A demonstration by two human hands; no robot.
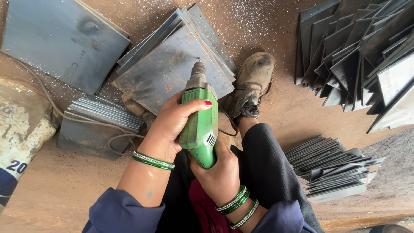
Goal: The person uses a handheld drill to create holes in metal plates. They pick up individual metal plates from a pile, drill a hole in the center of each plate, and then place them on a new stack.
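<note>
I hold a green electric drill (200,125) pointed down at a stack of grey steel plates (172,64) on the floor. Its bit touches the top plate near the stack's middle. My left hand (170,125) wraps the drill's body from the left, thumb across the top. My right hand (217,170) grips the handle from below. Both wrists wear green bangles. My worn boot (252,82) presses on the stack's right corner.
A large steel sheet (64,39) lies at the upper left. Smaller plate stacks sit at the left (97,125), lower right (332,168) and upper right (366,56). A cable (64,114) runs over the dusty floor. Metal shavings are scattered around.
</note>
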